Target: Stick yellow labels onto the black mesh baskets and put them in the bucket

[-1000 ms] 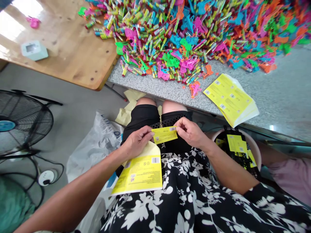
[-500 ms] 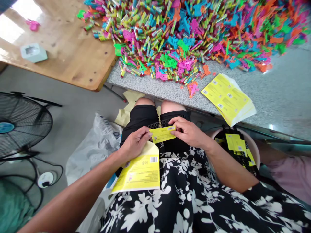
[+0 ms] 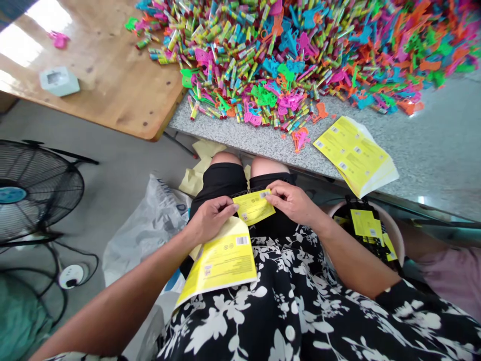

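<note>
A small yellow label point(image 3: 255, 208) with printed text and a barcode is stretched across my lap. My right hand point(image 3: 295, 201) pinches its upper right end between thumb and fingers. At the label's left end is the thumb of my left hand point(image 3: 211, 219), whose fingers are closed. Larger yellow label sheets point(image 3: 227, 260) hang from under that same hand and rest on my floral clothing. Some dark mesh point(image 3: 240, 193) shows just behind the label; what it belongs to is mostly hidden.
Colourful plastic toy parts and small tubes point(image 3: 240, 65) are heaped on the granite table point(image 3: 300, 156). A stack of yellow label sheets point(image 3: 356, 153) overhangs its edge. Right of me, a bucket point(image 3: 396, 228) holds black pieces with yellow labels. A fan point(image 3: 37, 190) and plastic bag point(image 3: 143, 225) are left.
The label has tilted so that more of its face shows, its right end higher. The sheets under my left hand have swung slightly rightward and up. The view has shifted a little.
</note>
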A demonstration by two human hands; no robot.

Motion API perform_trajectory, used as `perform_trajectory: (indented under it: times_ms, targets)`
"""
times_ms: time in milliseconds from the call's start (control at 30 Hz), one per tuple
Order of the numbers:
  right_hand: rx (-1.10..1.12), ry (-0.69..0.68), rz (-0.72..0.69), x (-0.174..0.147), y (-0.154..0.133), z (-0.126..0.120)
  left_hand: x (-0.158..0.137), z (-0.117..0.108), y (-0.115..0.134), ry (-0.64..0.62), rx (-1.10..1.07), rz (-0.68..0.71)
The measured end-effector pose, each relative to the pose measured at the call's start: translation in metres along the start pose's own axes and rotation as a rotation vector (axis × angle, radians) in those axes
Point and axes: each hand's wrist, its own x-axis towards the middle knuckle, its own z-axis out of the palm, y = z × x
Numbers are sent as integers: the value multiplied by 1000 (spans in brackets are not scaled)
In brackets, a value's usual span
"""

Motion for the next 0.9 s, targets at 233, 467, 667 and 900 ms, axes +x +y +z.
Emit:
perform_trajectory:
  times_ms: [233, 467, 667, 900]
  targets:
    - [-98, 139, 71, 1, -6, 10, 9, -1, 11, 8, -3, -200]
    - [30, -57, 129, 5, -9, -5, 15, -10, 8, -64, -74, -221]
    - [26, -116, 248, 10, -9, -9, 17, -10, 5, -65, -91, -206]
    - [-18, -93, 241, 13, -10, -8, 17, -10, 4, -55, -95, -187]
